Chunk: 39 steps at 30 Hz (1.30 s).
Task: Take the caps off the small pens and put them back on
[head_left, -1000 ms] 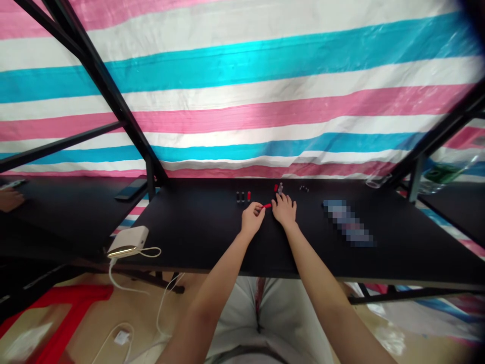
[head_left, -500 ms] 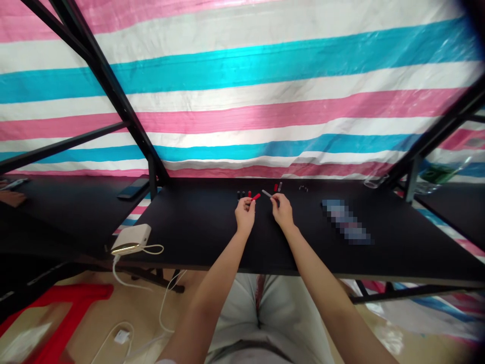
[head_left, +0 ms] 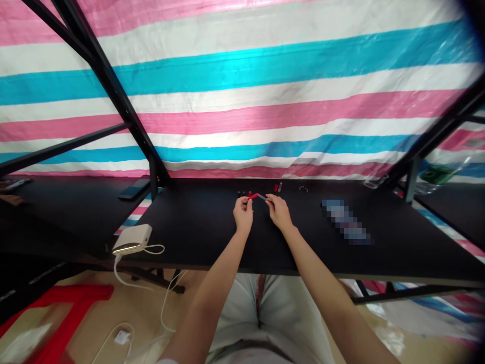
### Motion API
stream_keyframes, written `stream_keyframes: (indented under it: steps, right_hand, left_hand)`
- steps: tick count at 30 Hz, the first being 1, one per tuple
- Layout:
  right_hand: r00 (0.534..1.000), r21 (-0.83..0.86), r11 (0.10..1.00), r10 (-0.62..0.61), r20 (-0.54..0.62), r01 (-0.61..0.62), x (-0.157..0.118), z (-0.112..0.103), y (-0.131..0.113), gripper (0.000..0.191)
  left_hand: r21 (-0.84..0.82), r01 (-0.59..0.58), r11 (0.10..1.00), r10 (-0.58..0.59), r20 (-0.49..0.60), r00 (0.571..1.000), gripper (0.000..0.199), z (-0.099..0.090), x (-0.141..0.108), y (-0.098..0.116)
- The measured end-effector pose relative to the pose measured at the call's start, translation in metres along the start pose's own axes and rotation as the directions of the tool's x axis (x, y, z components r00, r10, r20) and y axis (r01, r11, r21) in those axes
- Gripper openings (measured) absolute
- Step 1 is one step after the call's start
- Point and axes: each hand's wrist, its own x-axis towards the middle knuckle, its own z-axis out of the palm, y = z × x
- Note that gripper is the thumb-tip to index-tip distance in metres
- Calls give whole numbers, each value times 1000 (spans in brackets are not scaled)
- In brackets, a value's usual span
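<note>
Over the black table, my left hand (head_left: 243, 213) pinches a short red stick-like piece (head_left: 254, 196). A thin grey stick-like piece (head_left: 262, 197) is held in my right hand (head_left: 279, 211). The tips of the two pieces meet between my hands. Just behind my left hand stand small dark pieces (head_left: 239, 194) and a red-topped one (head_left: 249, 193), partly hidden by the fingers. Farther right, a small red piece (head_left: 276, 188) and a grey one (head_left: 280, 187) stand side by side near the back edge.
Small clear bits (head_left: 303, 189) and a blurred-out flat item (head_left: 345, 221) lie on the right of the table (head_left: 197, 222). A white box with cables (head_left: 132, 237) sits front left. On the left table are a phone (head_left: 134, 188) and another person's hand (head_left: 13, 199).
My hands have come closer together, so the red and grey pieces, apart before, now meet at their tips. The other person's hand at far left has shifted slightly.
</note>
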Motion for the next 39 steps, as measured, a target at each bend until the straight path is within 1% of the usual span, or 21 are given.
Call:
stream_keyframes:
  steps: [2, 3, 4, 6, 8, 11, 15, 18, 20, 21, 24, 27, 30, 32, 34, 39]
  right_hand:
    - [1000, -5, 1000, -5, 8, 5, 0, -1, -2, 28]
    - [1000, -6, 1000, -9, 13, 9, 0, -1, -2, 28]
    - [1000, -6, 1000, -15, 20, 15, 0, -1, -2, 28]
    - [999, -4, 1000, -20, 26, 21, 0, -1, -2, 29]
    - [1000, -2, 1000, -15, 12, 15, 0, -1, -1, 30]
    - [1000, -1, 1000, -4, -20, 4, -1, -1, 0, 31]
    - [1000, -2, 1000, -9, -3, 9, -1, 0, 1, 32]
    - [999, -42, 999, 18, 37, -17, 0, 1, 1, 29]
    - [998, -34, 998, 54, 39, -53, 2, 4, 2, 24]
    - [997, -9, 997, 79, 27, -79, 3, 6, 2, 22]
    - [984, 97, 979, 179, 0, -178, 10, 14, 3, 18]
    - [948, 135, 939, 312, 59, -317, 18, 24, 4, 16]
    - [905, 88, 906, 400, 148, -415, 26, 34, 3, 13]
    - [891, 17, 905, 414, 186, -424, 31, 39, 2, 11]
    - [886, -69, 912, 410, 215, -405, 36, 43, 1, 11]
    - [875, -237, 913, 392, 284, -332, 40, 49, -3, 13]
  left_hand:
    - [3, -15, 1000, 15, 1, 1000, 25, 0, 0, 2]
    - [-2, -22, 1000, 22, 19, 1000, 28, 0, 0, 2]
    - [-12, -26, 1000, 26, 54, 998, 32, 0, 0, 3]
    - [-33, -23, 999, 28, 164, 986, 42, 0, 0, 2]
    - [-35, -19, 999, 28, 279, 960, 50, 0, -1, 0]
    - [-11, -39, 999, 40, 379, 924, 54, 1, 0, -5]
    - [4, -82, 997, 73, 412, 908, 56, 0, 1, -9]
    - [26, -157, 987, 133, 412, 901, 50, 1, 0, -7]
    - [56, -212, 976, 173, 398, 901, 46, 1, -1, -4]
    - [74, -233, 970, 189, 375, 907, 44, 1, -2, -3]
    - [117, -249, 961, 213, 257, 943, 39, 0, -3, -1]
    - [129, -200, 971, 185, 119, 976, 33, -2, 0, -1]
    - [110, -97, 989, 96, 10, 995, 27, -4, 4, -2]
    - [98, -22, 995, 26, -34, 999, 25, -5, 6, -4]
    - [92, 31, 995, -26, -59, 998, 24, -6, 7, -5]
    - [76, 72, 995, -68, -60, 996, 22, -6, 7, -4]
